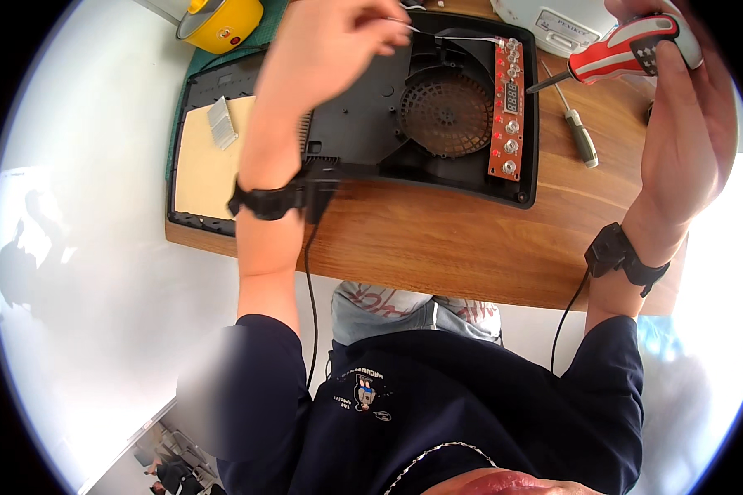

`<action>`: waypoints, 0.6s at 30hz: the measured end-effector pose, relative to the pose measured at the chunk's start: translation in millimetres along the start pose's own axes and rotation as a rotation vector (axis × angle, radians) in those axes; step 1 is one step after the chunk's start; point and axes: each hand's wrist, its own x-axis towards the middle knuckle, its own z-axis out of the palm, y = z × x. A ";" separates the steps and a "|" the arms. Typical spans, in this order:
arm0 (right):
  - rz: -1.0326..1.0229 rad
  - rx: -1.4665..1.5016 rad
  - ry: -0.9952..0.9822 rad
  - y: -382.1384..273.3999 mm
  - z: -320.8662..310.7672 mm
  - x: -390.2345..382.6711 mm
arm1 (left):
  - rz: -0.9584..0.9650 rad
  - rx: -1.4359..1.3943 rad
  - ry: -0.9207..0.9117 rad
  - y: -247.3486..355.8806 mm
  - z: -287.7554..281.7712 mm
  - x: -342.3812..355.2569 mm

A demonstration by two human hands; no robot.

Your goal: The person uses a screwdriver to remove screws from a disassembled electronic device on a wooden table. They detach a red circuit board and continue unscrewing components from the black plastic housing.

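My left hand (322,54) is closed, its fingertips pinching a thin white wire (470,38). That wire runs over to the top end of a long reddish-brown circuit board (510,124) with a small digit display and several round buttons. The board lies along the right side of a black plastic housing (355,124), beside a round vent grille (446,115). In my right hand (689,140) is a red and grey screwdriver (631,49). Its dark shaft points left, with the tip close to the board's right edge; whether they touch I cannot tell.
A second screwdriver (582,136) with a grey-green handle lies on the wooden table (437,239). To the left, a finned metal piece (221,124) rests on a cream panel (202,177) in a black frame. A yellow appliance (221,23) and a pale container (553,25) stand behind.
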 end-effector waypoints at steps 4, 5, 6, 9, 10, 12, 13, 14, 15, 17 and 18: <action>-0.006 0.015 0.016 -4.1 3.5 3.3 | 0.029 0.425 0.318 -43.5 -62.4 -24.9; -0.004 0.023 0.019 -4.7 3.7 3.5 | -0.065 0.544 0.331 -58.9 -77.6 -31.7; -0.012 0.014 0.024 -5.3 1.5 6.6 | -0.149 0.650 0.336 -78.0 -89.4 -33.6; -0.023 -0.005 -0.029 -12.6 -7.9 10.6 | -0.314 0.891 0.232 -114.1 -100.7 -50.6; -0.030 -0.018 -0.054 -17.3 -13.3 11.7 | -0.323 0.944 0.204 -118.8 -97.2 -56.9; -0.060 0.001 -0.013 -1.2 -12.8 14.2 | -0.303 0.986 0.163 -132.1 -89.7 -61.0; -0.069 0.017 0.000 1.4 -13.1 14.3 | -0.258 1.002 0.140 -137.7 -89.9 -63.4; -0.078 0.032 0.014 3.3 -13.6 14.1 | -0.213 1.016 0.117 -143.2 -90.9 -65.2; -0.100 0.033 0.010 6.5 -15.3 15.3 | -0.252 0.973 0.108 -142.9 -85.9 -64.0; -0.119 0.041 0.011 10.1 -17.7 16.0 | -0.140 1.034 0.132 -141.3 -74.7 -67.5; -0.116 0.052 0.017 11.0 -17.8 15.2 | -0.087 1.068 0.146 -141.2 -72.7 -70.4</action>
